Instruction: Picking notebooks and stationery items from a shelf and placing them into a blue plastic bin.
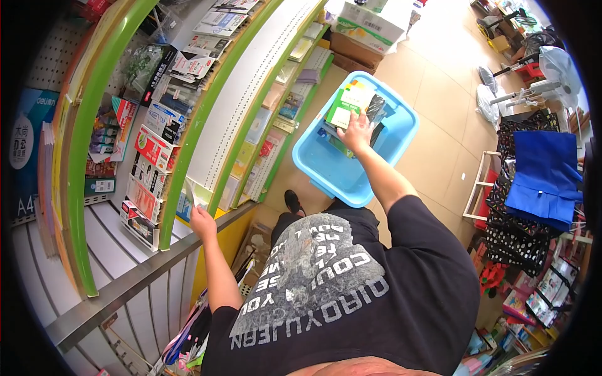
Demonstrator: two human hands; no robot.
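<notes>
A blue plastic tub [329, 164] stands before me with notebooks and packets piled at its far end. My right hand [356, 132] reaches into it, fingers spread on a green and white workbook [342, 110] on top of the pile. A dark plastic-wrapped packet [375, 107] lies just right of the workbook. At the end of a shelf on the left, my left hand [203, 222] has its fingers closed on the edge of a thin white sheet or booklet [190, 192]; its exact kind is unclear.
Green-edged shelves [200, 113] with boxed pens and notebooks rise at the left, above a metal rail [127, 286]. Cartons [362, 35] stand beyond the tub. At the right are a white rack [477, 188], a blue cloth bag [543, 174] and a standing fan [557, 77]. Tiled floor lies between.
</notes>
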